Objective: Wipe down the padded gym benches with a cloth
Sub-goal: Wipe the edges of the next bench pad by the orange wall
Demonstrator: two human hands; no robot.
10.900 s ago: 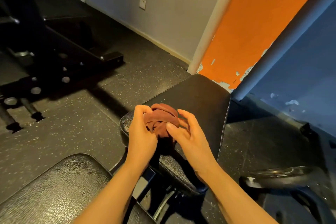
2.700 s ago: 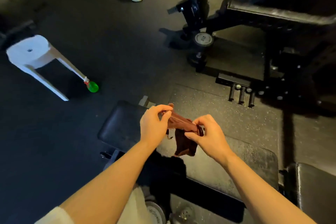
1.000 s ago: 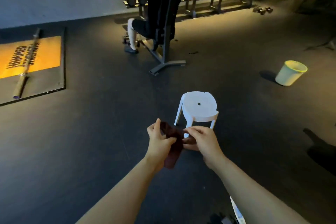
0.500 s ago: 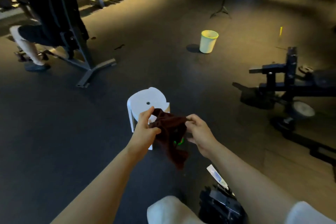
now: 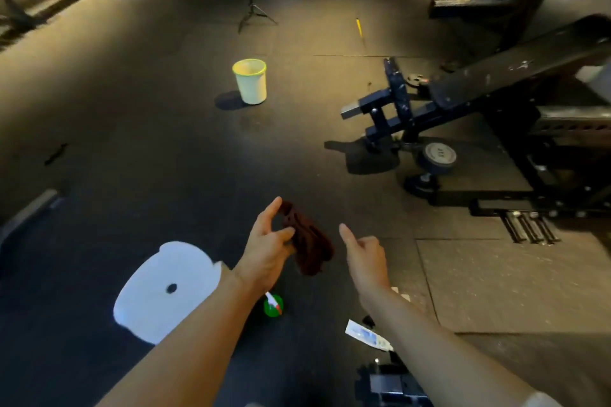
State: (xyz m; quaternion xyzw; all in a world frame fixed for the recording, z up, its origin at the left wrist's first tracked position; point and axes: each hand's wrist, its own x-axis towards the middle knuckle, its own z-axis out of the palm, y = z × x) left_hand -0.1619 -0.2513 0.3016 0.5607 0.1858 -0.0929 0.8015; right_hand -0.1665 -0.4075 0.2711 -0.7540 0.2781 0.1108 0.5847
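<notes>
A dark red cloth [image 5: 309,246] hangs crumpled from my left hand [image 5: 269,243], pinched between thumb and fingers above the dark floor. My right hand [image 5: 362,254] is a little to the right of the cloth, apart from it, with its forefinger stretched out and nothing in it. A black padded gym bench [image 5: 515,66] slopes upward at the right, on a dark frame with a small wheel [image 5: 436,155].
A white round stool [image 5: 165,287] stands at lower left. A green spray bottle [image 5: 273,305] lies on the floor under my left wrist. A pale bin with a green rim [image 5: 250,81] stands ahead. A tripod [image 5: 253,6] is farther back. A black frame part [image 5: 390,383] is at the bottom.
My right hand has let go of the cloth, which now hangs from my left hand alone. The view has swung right, so the stool sits lower left and the bench is nearer.
</notes>
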